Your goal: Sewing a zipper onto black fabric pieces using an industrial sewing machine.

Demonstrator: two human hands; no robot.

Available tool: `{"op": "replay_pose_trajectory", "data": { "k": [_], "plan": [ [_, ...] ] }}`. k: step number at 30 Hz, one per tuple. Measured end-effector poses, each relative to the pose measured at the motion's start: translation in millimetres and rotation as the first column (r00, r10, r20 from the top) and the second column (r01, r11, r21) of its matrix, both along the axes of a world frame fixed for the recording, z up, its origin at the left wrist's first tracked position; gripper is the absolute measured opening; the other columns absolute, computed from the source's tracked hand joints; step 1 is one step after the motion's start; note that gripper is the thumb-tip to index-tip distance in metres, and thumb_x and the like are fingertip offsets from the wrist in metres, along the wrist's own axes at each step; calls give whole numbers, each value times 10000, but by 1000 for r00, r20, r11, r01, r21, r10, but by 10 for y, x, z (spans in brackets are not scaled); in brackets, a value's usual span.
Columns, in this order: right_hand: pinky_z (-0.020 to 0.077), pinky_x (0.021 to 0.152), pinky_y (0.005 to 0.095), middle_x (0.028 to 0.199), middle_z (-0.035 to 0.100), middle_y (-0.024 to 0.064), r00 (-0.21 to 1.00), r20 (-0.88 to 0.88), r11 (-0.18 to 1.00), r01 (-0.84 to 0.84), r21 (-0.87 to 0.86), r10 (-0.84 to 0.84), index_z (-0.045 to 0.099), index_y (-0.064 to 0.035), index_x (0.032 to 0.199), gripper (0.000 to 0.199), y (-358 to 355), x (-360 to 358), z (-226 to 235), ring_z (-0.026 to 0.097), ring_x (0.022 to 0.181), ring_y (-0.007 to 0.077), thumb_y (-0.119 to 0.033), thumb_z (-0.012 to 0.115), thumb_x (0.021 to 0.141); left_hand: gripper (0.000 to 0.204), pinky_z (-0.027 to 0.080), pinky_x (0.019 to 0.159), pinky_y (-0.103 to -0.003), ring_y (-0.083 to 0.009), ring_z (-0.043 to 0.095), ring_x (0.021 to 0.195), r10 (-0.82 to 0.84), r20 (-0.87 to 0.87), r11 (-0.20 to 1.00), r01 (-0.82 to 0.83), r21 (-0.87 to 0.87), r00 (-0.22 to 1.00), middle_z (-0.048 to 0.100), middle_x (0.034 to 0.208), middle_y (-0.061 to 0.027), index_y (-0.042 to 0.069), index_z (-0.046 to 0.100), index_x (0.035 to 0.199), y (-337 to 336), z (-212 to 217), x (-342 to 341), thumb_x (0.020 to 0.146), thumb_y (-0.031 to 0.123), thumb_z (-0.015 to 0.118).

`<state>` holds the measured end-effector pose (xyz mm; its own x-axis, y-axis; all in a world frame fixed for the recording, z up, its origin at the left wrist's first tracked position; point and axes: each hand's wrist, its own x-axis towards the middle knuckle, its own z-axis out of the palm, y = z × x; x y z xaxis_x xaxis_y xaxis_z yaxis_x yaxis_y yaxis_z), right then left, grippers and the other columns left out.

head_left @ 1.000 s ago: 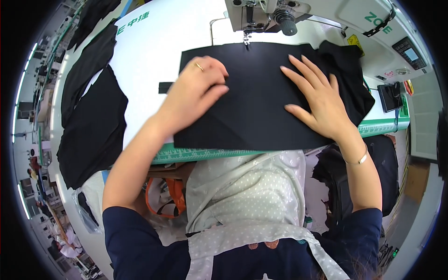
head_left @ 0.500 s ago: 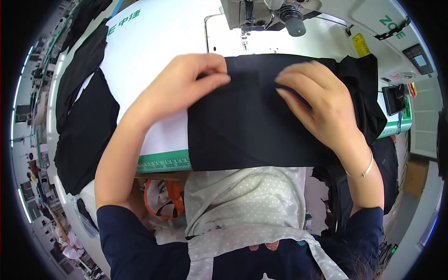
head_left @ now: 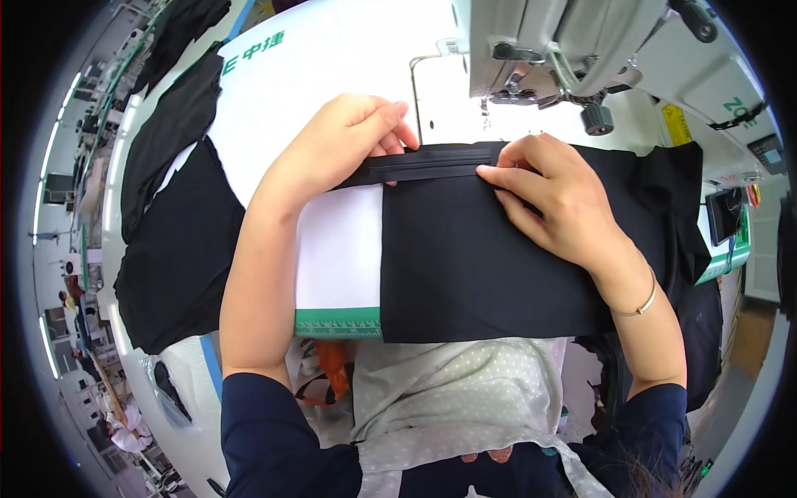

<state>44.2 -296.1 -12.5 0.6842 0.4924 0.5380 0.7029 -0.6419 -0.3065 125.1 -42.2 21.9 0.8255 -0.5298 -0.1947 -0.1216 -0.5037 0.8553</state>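
A black fabric panel [head_left: 490, 266] lies flat on the white sewing table [head_left: 332, 75], its far edge folded into a narrow hem strip [head_left: 432, 162]. My left hand [head_left: 340, 149] pinches the left end of that strip between thumb and fingers. My right hand [head_left: 552, 195] presses its fingers on the strip's right part and on the panel. Just beyond the hem stands the grey sewing machine head [head_left: 564, 50] with its presser foot [head_left: 502, 95].
More black fabric pieces [head_left: 178, 241] lie piled on the table's left side, and another dark bundle [head_left: 681, 191] sits at the right. A small control panel [head_left: 726, 216] stands at the right edge. The table's front edge carries a green ruler band [head_left: 336, 322].
Both hands moved from lying flat on the panel to its far edge, folding it over into a hem. The panel now sits nearer the machine, and the view has moved closer.
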Motion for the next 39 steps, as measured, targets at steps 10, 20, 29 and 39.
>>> {"op": "replay_pose_trajectory", "data": {
  "k": [10, 20, 29, 39],
  "plan": [
    [501, 724, 342, 924, 602, 51, 1000, 22, 1000, 5, -13, -4, 696, -46, 936, 182, 2, -13, -10, 601, 823, 233, -57, 722, 756, 393, 436, 659, -182, -43, 563, 721, -41, 71, 999, 40, 9, 997, 649, 773, 6, 6, 697, 1009, 63, -48, -3, 1045, 306, 447],
    [508, 704, 346, 894, 604, 50, 999, 33, 1000, -7, 6, 7, 693, -47, 895, 147, -3, -6, -24, 602, 792, 233, -39, 724, 751, 375, 439, 661, -170, -32, 559, 722, -50, 39, 999, 49, 18, 998, 647, 781, 25, 24, 700, 1025, 143, -51, 51, 1042, 312, 460],
    [505, 676, 343, 869, 602, 52, 999, 37, 1000, 8, 23, -9, 697, -42, 859, 118, 18, -12, -14, 600, 773, 228, -36, 733, 746, 382, 435, 652, -158, -19, 565, 715, -37, -24, 999, 36, -37, 999, 666, 795, 23, 36, 705, 1028, 192, -69, 71, 1041, 336, 470],
    [508, 697, 346, 852, 601, 58, 999, 52, 999, -3, 32, 1, 690, -42, 823, 82, -5, 4, -50, 604, 784, 241, -78, 721, 757, 108, 437, 624, -221, -67, 533, 659, -96, 414, 985, 27, 170, 905, 610, 733, 2, 14, 664, 939, -186, -61, -282, 901, 114, 675]
  ]
}}
